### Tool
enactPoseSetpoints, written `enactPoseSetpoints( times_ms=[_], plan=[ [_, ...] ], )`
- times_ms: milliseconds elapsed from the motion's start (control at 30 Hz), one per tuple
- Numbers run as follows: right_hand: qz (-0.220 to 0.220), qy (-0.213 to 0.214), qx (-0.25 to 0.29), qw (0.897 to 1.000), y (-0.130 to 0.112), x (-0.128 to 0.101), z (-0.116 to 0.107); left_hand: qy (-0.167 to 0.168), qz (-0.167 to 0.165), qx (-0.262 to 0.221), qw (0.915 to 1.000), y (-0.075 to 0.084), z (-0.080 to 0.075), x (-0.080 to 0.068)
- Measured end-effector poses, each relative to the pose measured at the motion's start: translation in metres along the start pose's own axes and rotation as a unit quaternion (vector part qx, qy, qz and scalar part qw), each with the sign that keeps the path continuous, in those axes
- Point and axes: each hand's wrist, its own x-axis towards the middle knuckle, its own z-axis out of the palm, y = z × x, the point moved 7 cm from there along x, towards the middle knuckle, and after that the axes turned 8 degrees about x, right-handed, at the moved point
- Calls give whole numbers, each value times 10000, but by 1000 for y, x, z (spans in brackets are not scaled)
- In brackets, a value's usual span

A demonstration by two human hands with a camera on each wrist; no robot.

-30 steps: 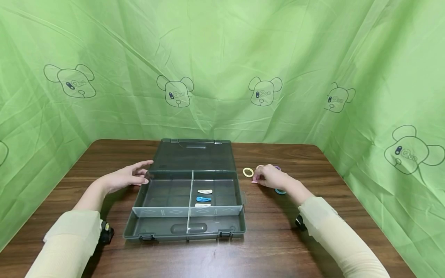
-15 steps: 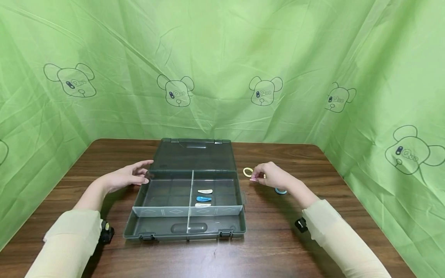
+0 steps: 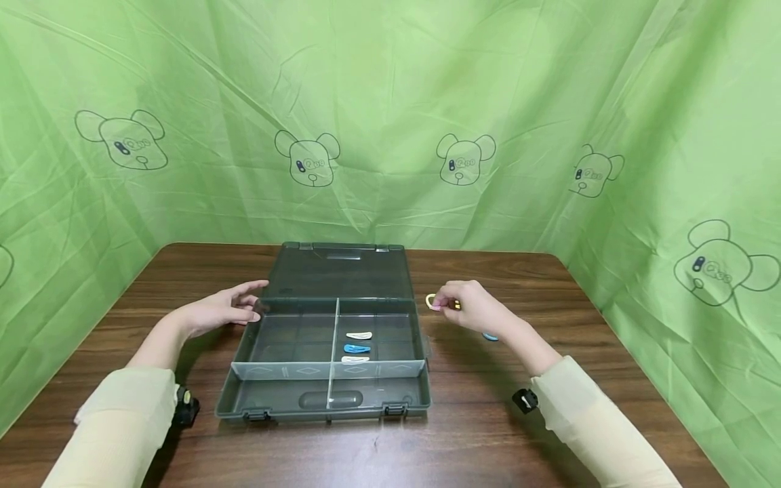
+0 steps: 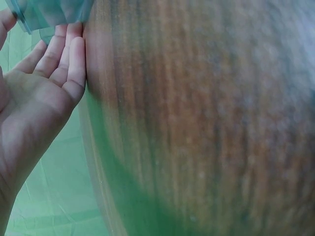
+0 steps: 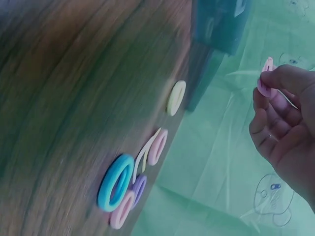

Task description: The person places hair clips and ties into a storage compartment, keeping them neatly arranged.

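Bare brown wooden table (image 3: 488, 434) lies open in front of the grey plastic compartment box (image 3: 329, 400); its flat-lying lid (image 3: 342, 274) blocks the far middle (loose coloured hair rings (image 5: 129, 184) clutter the right side).

two bare hands, left hand (image 3: 222, 312) and right hand (image 3: 472, 308), no rings or gloves seen from the head view. long pale cream sleeves (image 3: 118, 423) on both forearms, soft and slightly loose, bunched a little at the cuffs. small black wrist-mounted device (image 3: 185, 407) strapped under the left cuff, with a tiny yellow spot; a similar black device (image 3: 525, 400) under the right cuff, white mark on it.
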Motion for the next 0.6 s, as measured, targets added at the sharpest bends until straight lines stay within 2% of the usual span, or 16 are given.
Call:
enactPoseSetpoints(
  times_ms=[333,600],
  plan=[
    [-60,150,176,9997,-26,4,7,-35,17,-45,10000,0,0,1],
    [-77,32,257,9996,-41,10,29,-41,6,-58,10000,2,1,-1]
  ],
)
